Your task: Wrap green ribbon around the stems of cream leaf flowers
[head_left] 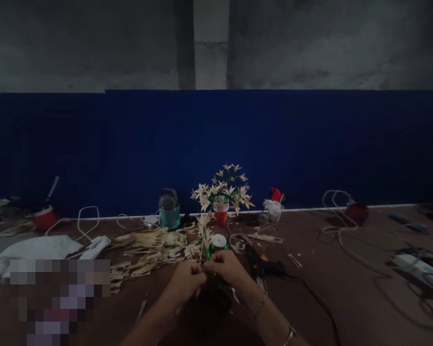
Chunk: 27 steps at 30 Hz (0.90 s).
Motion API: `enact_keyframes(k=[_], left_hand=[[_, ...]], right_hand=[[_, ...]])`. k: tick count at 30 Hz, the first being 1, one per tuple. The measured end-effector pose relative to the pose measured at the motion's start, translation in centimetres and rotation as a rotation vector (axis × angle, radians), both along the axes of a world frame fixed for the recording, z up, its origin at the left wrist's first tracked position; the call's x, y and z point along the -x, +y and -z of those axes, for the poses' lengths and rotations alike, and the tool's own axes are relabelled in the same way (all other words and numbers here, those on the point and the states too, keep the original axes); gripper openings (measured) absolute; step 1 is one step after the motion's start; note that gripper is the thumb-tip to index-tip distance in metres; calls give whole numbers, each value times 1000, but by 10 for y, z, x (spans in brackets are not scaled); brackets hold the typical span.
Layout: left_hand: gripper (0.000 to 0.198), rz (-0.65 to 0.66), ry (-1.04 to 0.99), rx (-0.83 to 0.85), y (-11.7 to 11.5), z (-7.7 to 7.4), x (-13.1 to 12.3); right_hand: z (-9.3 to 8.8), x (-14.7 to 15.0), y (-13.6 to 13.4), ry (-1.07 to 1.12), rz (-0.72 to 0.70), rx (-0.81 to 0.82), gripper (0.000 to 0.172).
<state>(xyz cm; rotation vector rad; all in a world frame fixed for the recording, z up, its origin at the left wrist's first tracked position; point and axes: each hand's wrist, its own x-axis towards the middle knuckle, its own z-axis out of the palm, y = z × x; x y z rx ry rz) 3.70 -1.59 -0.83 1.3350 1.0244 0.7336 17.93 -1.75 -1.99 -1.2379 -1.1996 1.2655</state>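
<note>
My left hand [186,282] and my right hand [229,272] meet at the front middle of the table, fingers pinched together. An upright artificial flower [203,228] with pale, pointed petals rises from between them, its stem at my fingertips. What exactly each fingertip presses is partly hidden. Just behind my right hand sits a roll of green tape [218,242] with a white core. To the right of that hand lies a black glue gun [264,263]. Pale dried husk pieces [147,246] spread out behind and left of my left hand.
Finished pale flowers [222,188] stand in a red cup [221,214] at the back. Left of it is a teal, dark-topped container [169,211]. A white bag [39,249] lies at left. Cables and a power strip [418,269] are at right. A blue partition [274,144] borders the table.
</note>
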Motion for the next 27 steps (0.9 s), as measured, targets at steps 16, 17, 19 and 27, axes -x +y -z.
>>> enact_keyframes(k=[16, 17, 19, 27], left_hand=[[13, 175, -310, 215, -7, -8, 5], [14, 170, -300, 210, -7, -8, 5], [15, 159, -270, 195, -6, -8, 5], [14, 106, -44, 82, -1, -9, 7]], right_hand=[[-4, -2, -11, 393, -248, 26, 32], [-4, -1, -11, 396, -234, 25, 32], [-6, 1, -11, 395, -203, 25, 34], [-6, -1, -8, 265, -162, 80, 33]])
